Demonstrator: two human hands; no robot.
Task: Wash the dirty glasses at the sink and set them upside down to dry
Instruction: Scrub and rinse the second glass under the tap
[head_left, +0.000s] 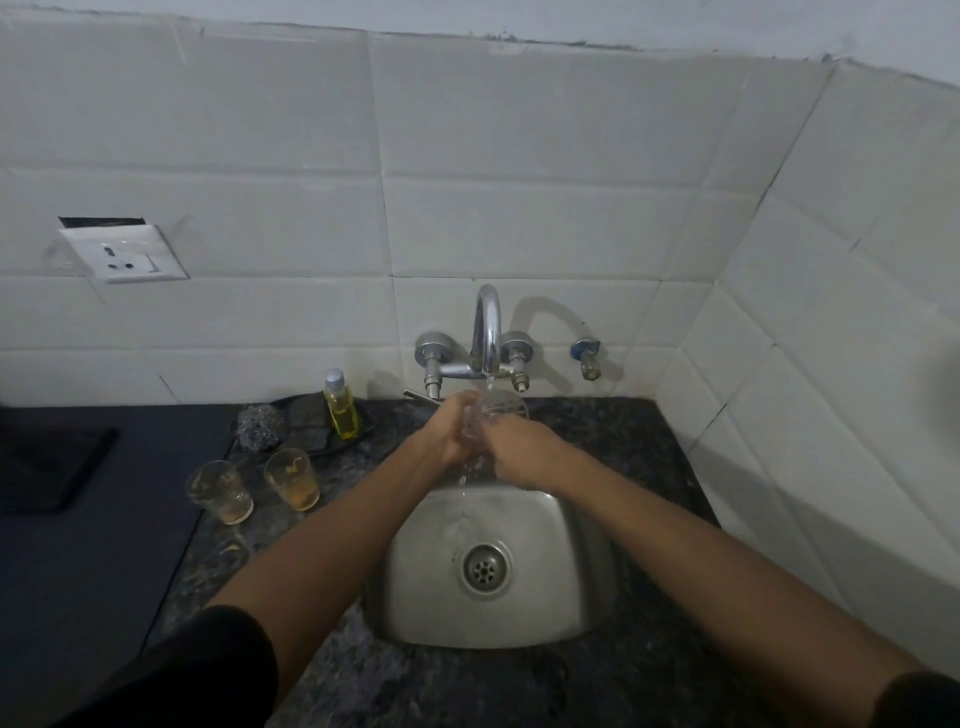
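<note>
- Right under the tap (487, 332), whose spout curves out from the tiled wall, we hold a clear glass (500, 410) in the thin stream of running water.
- Our left hand (451, 428) is curled around the glass from the left side, fingers wrapped on its wall.
- Our right hand (511, 449) grips it from the right and below; both hands press in on the glass, which tilts with its mouth away from us and toward the tap.
- Below the tap, water falls from the hands into the steel sink (571, 587), toward its round drain (485, 566).
- Left of the tap, on the dark speckled counter (597, 431), stand two dirty glasses upright: the near-left glass (221, 491) and the second glass (292, 479), just beside each other, each with a brownish residue at the bottom.
- Between those glasses and the tap stands a small bottle of yellow liquid (342, 405), with a steel scrubber (260, 426) just to its left.
- Far left of the tap, a white wall socket (124, 252) sits on the tiles.
</note>
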